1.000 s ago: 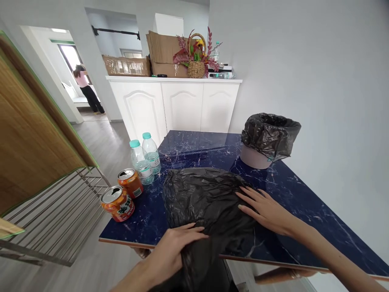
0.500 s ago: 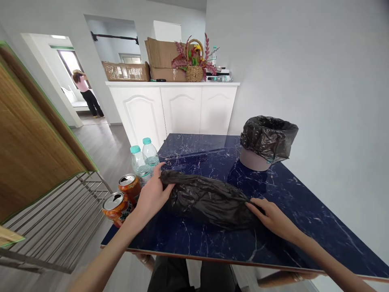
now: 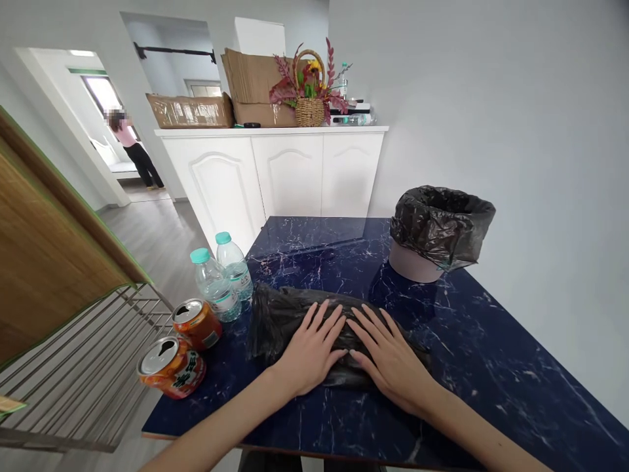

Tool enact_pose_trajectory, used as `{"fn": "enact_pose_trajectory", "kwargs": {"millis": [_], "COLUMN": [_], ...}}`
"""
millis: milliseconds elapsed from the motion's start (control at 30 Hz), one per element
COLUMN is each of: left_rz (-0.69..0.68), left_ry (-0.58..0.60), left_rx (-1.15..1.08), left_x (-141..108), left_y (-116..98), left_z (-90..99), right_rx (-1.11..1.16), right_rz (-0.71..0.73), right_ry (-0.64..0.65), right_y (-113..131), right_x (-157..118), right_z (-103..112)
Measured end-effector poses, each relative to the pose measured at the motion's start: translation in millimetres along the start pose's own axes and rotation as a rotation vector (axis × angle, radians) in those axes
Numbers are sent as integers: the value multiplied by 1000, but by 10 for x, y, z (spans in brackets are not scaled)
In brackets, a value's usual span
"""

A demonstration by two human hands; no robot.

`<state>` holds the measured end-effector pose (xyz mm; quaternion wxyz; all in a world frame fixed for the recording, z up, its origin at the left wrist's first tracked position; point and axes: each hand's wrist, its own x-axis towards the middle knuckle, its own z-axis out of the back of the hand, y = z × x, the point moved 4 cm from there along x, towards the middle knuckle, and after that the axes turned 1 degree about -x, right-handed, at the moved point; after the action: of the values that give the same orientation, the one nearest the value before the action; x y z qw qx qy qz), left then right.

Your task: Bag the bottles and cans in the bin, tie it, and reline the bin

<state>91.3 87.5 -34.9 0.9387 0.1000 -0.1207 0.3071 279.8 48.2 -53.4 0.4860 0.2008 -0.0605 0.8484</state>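
A black plastic bag lies flattened lengthwise across the dark blue marbled table. My left hand rests palm down on its middle, fingers stretched out. Beside it, my right hand also presses flat on the bag, fingers spread and pointing forward. The two hands are close together, thumbs nearly meeting. Part of the bag is hidden beneath them. Left of the bag stand two orange drink cans, the front can and the rear can, both opened.
Two clear water bottles, one nearer and one farther, stand behind the cans. A bin lined with a black bag is at the back right. Beyond is a white cabinet with boxes and a flower basket. A person stands in a far room.
My hands have let go of the bag's two ends and moved inward to lie flat on its middle. The bag now lies flatter on the table. The view has shifted slightly.
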Motion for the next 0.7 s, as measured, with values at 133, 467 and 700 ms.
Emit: {"fn": "enact_pose_trajectory", "kwargs": {"millis": [133,467,700], "left_rz": [27,66,8], "left_ry": [74,27,138], "left_rx": [-70,-98,-241], "left_x": [-62,89,68], "left_y": [579,356,376], "left_z": [-254,-97,-174], "right_rx": [12,83,270], "right_rz": [-146,-275,-681], "right_ry": [99,105,221], "right_y": [-320,-446,-1019], "right_x": [-67,-163,-447], "right_z": [-304,-232,126]}}
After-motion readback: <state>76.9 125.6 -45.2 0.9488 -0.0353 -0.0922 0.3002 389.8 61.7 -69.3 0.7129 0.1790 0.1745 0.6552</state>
